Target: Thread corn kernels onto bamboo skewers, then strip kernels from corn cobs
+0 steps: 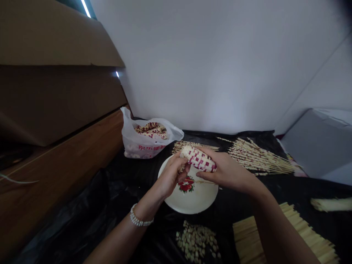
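A corn cob (198,159) with white and purple kernels lies tilted above a white bowl (189,206) with a red flower print. My right hand (228,168) is wrapped round the cob's right end, thumb on the near side. At the other end, my left hand (173,172) has its fingers curled against the cob; a small brownish bit shows between them, too hidden to name. Below the cob, a thin pale stalk (203,181) crosses the bowl's inside. A beaded bracelet circles my left wrist.
A white plastic bag (137,145) of corn cobs stands behind left. Skewers threaded with kernels (253,156) lie at back right. Loose kernels (196,240) and bundled pale sticks (291,234) lie on the black sheet (123,190). Cardboard boxes (55,95) border the left.
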Demonstrator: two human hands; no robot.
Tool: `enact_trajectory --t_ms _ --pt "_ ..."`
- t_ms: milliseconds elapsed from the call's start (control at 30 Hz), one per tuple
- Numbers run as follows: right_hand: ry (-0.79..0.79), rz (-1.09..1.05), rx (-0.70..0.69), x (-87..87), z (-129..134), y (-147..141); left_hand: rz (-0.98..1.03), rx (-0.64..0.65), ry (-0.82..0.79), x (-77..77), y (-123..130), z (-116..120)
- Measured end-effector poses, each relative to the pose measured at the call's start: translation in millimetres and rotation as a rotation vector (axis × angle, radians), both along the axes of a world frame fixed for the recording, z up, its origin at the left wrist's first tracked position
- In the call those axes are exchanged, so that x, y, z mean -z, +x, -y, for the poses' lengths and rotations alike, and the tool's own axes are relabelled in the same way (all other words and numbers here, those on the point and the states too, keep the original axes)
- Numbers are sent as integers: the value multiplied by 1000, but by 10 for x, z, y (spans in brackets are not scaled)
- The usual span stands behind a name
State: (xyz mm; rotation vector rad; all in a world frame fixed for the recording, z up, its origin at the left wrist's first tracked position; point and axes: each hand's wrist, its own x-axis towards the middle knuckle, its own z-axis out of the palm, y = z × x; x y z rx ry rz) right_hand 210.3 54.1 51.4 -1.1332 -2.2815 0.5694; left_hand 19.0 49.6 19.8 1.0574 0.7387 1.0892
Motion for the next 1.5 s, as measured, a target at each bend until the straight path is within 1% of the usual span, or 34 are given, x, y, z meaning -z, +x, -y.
enact_trajectory --t_ms 100,267,400,500,600,733,800,967,1067,1200,1367,1500 --pt "14 22 5 4 12 -21 -34 -1 6 30 12 -6" --pt "71 71 24 42 26 -56 -108 -59 33 113 12 -30" --pt "90 170 91 94 31 -76 -166 -125 29 150 5 -26" --pt "91 234 115 114 40 -75 -166 -138 -2 156 23 -18" --pt "77 235 100 101 48 -70 -146 -182 -58 153 72 -20" --pt "-23 120 18 65 49 -80 -173 -292 -95 146 116 -31" --pt "-56 87 11 57 40 -81 -153 -268 -106 134 102 -30" --pt "-52 106 68 74 -4 -42 -17 -39 -130 53 21 -9" --pt "-21 119 79 93 -23 -20 13 19 -107 16 9 -3" --pt "13 125 73 110 -24 -18 -21 -8 -74 52 35 -15" --pt "-7 127 64 100 -11 -25 -70 -57 -44 150 49 -54" --pt "28 129 61 108 -13 -30 -94 -71 -55 167 53 -71"
